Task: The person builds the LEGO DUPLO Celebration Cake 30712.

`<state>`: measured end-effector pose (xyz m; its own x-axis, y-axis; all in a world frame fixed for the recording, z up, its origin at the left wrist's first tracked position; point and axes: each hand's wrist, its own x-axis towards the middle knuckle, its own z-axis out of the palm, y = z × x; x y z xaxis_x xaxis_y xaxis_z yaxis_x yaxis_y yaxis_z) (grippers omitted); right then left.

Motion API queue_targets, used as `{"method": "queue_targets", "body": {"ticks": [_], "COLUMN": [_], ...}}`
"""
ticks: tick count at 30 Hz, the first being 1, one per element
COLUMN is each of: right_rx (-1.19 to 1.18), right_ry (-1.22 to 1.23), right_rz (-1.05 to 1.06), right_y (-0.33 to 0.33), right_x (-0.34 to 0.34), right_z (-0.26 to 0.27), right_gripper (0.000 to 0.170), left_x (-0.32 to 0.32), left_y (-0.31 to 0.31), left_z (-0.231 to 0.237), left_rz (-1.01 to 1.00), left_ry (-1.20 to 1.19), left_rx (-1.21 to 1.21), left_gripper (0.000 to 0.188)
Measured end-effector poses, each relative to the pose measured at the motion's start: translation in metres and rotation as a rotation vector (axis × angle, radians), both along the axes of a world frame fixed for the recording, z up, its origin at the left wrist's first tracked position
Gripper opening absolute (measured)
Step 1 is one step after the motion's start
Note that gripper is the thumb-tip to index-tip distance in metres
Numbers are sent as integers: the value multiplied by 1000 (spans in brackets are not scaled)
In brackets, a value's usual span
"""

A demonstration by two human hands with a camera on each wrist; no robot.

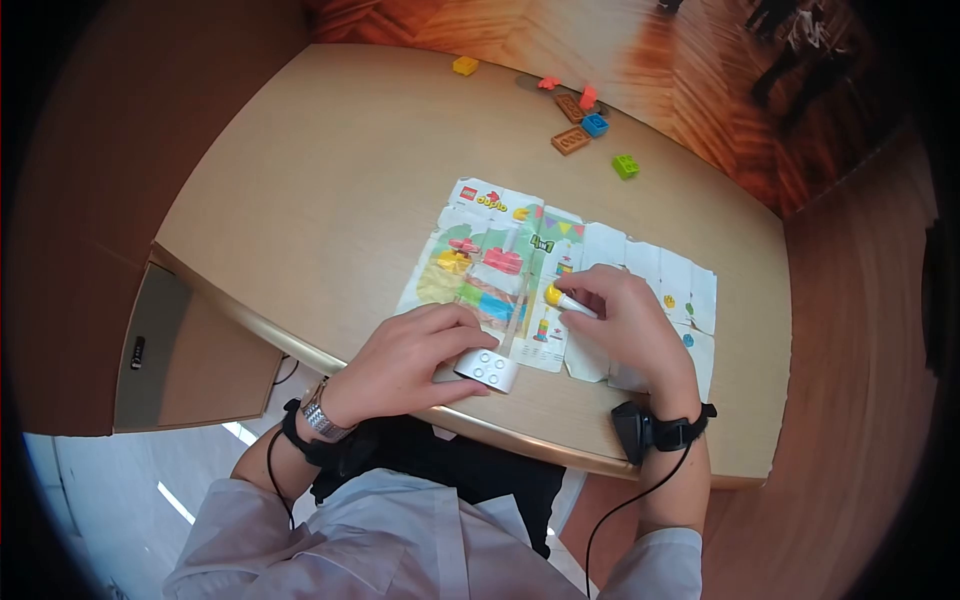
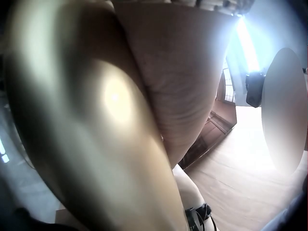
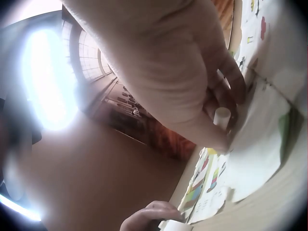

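My left hand [image 1: 400, 362] grips a white, rounded toy brick [image 1: 487, 369] with studs on top, at the table's front edge. My right hand [image 1: 632, 322], over the sheet, pinches a white stick-shaped piece [image 1: 577, 306] with a rounded yellow tip between thumb and fingers. In the right wrist view its round white end [image 3: 222, 115] sticks out beside the thumb. An unfolded, creased Duplo sheet [image 1: 625, 255] printed with brick models lies beneath both hands. The left wrist view shows mostly the left palm [image 2: 178, 72] and the blurred table edge [image 2: 120, 130]; the brick is hidden there.
Toward the far edge lie two brown plates [image 1: 570, 141], a blue brick [image 1: 595, 125], small coral pieces [image 1: 588, 96] and a green brick [image 1: 626, 166]. A yellow brick [image 1: 465, 66] sits farther left. The curved table edge [image 1: 500, 436] runs close to my body.
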<state>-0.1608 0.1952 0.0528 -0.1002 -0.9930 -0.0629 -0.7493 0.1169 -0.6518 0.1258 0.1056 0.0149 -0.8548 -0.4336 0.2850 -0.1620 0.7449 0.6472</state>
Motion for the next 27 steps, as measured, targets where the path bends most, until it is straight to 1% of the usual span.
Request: {"method": "queue_targets", "body": {"ticks": [1, 2, 4, 5, 7, 8, 9, 11, 12, 13, 15, 16, 17, 19, 20, 21, 23, 24, 26, 27], "right_rx": [22, 23, -5, -4, -117, -104, -103, -158, -164, -165, -269, -313, -313, -292, -298, -296, -312, -309, -447, -444], "right_ry": [58, 59, -26, -25, -160, -319, -317, -501, -442, -437, -130, -19, -16, -48, -78, -79, 53, 53, 57, 58], "right_rz": [33, 36, 66, 71, 210, 192, 191, 294, 283, 278, 508, 506, 501, 580, 593, 592, 524, 521, 294, 294], "right_y": [0, 1, 5, 7, 11, 15, 18, 24, 26, 25, 25, 26, 29, 35, 37, 36, 35, 33, 24, 21], "right_x": [1, 5, 18, 22, 31, 38, 45, 55, 58, 56, 52, 56, 59, 63, 64, 63, 62, 58, 48, 44], "right_z": [2, 6, 13, 15, 17, 14, 15, 21, 24, 23, 20, 19, 19, 19, 15, 15, 14, 14, 13, 13], "right_gripper": [34, 34, 39, 39, 45, 47, 47, 48, 37, 37, 27, 20, 20, 22, 26, 26, 28, 28, 29, 29], "left_x": [0, 0, 1, 2, 1, 2, 2, 1, 1, 1, 0, 0, 0, 0, 0, 0, -1, -2, -3, -3], "left_y": [0, -1, -2, -2, -1, -1, -2, -2, -2, -3, -2, -2, -3, -3, -4, -5, -5, -5, -4, -4], "left_z": [0, 0, 0, 0, -1, 0, 2, 3, 2, 2, 1, 2, 3, 4, 4, 5, 4, 4, 4, 4], "left_rz": [-4, -1, -22, -18, -26, -25, -28, -37, -33, -30, -26, -28, -30, -37, -40, -41, -46, -49, -37, -37], "left_ry": [-6, -5, -34, -33, -24, -23, -28, -30, -40, -50, -40, -56, -73, -70, -71, -71, -68, -68, -40, -38], "left_rx": [2, 2, 16, 17, 24, 25, 31, 37, 37, 36, 21, 20, 18, 21, 26, 28, 3, 6, 9, 12], "left_gripper": [46, 46, 44, 44, 43, 43, 42, 41, 41, 40, 39, 40, 40, 40, 41, 41, 41, 41, 40, 40]}}
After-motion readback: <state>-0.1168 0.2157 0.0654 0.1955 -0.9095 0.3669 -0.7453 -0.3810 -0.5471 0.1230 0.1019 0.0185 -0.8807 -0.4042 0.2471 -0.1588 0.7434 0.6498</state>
